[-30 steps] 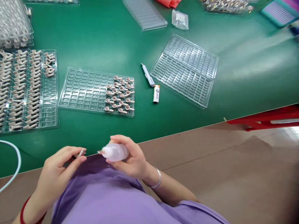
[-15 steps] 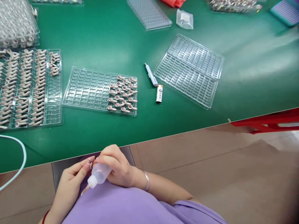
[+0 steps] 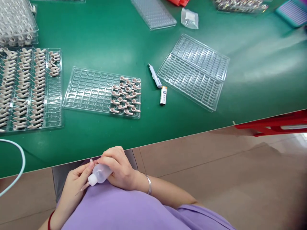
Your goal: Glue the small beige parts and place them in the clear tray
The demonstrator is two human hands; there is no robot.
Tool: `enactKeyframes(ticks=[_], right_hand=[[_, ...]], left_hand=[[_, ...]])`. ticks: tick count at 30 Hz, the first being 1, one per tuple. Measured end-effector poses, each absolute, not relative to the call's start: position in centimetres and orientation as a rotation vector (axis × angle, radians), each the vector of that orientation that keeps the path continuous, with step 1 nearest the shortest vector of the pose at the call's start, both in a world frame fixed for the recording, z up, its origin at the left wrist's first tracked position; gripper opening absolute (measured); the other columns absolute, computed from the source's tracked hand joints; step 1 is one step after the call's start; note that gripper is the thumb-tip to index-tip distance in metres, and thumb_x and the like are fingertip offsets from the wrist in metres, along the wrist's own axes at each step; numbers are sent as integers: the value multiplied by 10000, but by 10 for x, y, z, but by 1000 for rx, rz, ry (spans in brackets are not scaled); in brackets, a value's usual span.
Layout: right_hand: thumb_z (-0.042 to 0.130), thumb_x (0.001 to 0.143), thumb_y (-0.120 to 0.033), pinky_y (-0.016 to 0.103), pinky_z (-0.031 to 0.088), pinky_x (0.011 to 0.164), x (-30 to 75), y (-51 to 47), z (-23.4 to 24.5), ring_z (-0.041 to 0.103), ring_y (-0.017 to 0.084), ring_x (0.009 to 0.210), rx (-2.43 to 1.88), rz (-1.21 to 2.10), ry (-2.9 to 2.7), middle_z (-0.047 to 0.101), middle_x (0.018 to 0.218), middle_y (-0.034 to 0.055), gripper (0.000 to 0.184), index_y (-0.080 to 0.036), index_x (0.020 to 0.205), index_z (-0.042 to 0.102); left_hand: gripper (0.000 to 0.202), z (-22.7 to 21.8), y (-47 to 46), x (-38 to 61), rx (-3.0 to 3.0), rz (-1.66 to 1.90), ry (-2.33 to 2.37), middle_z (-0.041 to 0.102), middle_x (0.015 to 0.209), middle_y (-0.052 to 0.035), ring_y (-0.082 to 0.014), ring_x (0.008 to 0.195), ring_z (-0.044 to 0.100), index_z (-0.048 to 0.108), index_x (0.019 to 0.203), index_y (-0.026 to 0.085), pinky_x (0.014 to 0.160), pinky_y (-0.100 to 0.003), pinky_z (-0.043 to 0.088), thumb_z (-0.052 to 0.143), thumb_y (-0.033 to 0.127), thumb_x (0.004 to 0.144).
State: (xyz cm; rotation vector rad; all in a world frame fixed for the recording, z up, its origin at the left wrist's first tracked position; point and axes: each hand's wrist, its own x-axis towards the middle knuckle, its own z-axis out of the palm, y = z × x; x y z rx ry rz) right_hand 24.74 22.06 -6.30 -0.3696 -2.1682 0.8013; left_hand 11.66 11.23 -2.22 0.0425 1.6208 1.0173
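Observation:
Over my lap, just below the table edge, both hands are close together. My right hand (image 3: 121,169) is closed around a translucent squeeze bottle (image 3: 102,173) with a white cap and a thin tip pointing down to the left. Between thumb and fingers, my left hand (image 3: 77,179) pinches a small pale part (image 3: 91,160), too small to make out fully. My right fingertips meet the left ones beside it. On the table ahead, a clear tray (image 3: 83,91) holds beige earbud-like pieces (image 3: 127,95) at its right end.
At left are a larger tray (image 3: 54,105) filled with rows of beige pieces and stacked trays (image 3: 18,24). Right of centre lie a white pen-like tool (image 3: 155,76), a lighter (image 3: 163,95) and clear trays (image 3: 194,72). A pale cable (image 3: 22,159) curves at left. A red stool (image 3: 271,124) stands right.
The bottle has tilted so its tip points further left, and it has shifted slightly up. The small part now stands higher above my left fingertips. The view has moved slightly.

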Motion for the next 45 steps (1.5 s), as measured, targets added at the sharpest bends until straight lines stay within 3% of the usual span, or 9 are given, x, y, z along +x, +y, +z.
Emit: enactKeyframes(ticks=[9,15,22,27,32,36,41,45], right_hand=[[564,865,-85,327,471,754,247,219,-64,601,161,811,-381,817,-2151,653,898,45,200,-191,1031,597],[562,873,-99,326,474,756,247,220,-63,603,163,810,-386,803,-2145,650,897,44,194,-200,1035,597],[534,873,-89,323,461,759,247,221,-60,602,158,813,-386,785,-2155,647,897,39,210,-202,1041,591],[546,868,-87,328,456,756,247,220,-60,592,166,820,-392,785,-2178,642,904,43,219,-199,1051,594],[549,884,-103,335,460,748,246,219,-61,595,169,810,-392,774,-2168,642,895,39,216,-210,1065,599],[562,885,-102,333,486,766,248,222,-58,603,168,831,-369,821,-2172,646,907,44,214,-208,1068,596],[648,833,-121,289,530,677,259,233,-51,603,167,816,-369,1060,-2060,625,923,56,298,-209,1103,560],[701,797,-159,309,540,667,267,246,-47,610,177,813,-507,1134,-1932,618,918,39,328,-240,1076,549]], left_hand=[[519,-16,117,119,118,953,1660,675,691,-43,-139,627,455,810,877,164,549,-217,369,765,615,623],[528,-14,123,118,132,979,1636,684,684,-54,-150,640,480,811,816,156,558,-222,390,779,635,594],[454,-15,122,123,128,1084,1634,721,766,-60,-164,693,544,810,891,162,593,-223,422,770,563,682],[382,-24,119,123,111,1176,1579,719,758,-61,-178,715,571,810,844,161,639,-245,447,811,498,663],[379,-30,118,121,86,1201,1518,680,691,-44,-141,638,522,798,790,149,591,-236,432,827,498,646],[425,-27,114,116,101,1115,1511,663,659,-35,-132,597,522,797,863,160,552,-228,436,781,549,691],[345,-11,107,108,366,993,1750,746,841,-76,-202,738,654,804,898,217,645,-263,519,757,509,721],[205,0,107,108,777,1029,1917,741,816,-60,-183,688,656,803,812,246,614,-246,514,734,430,756]])
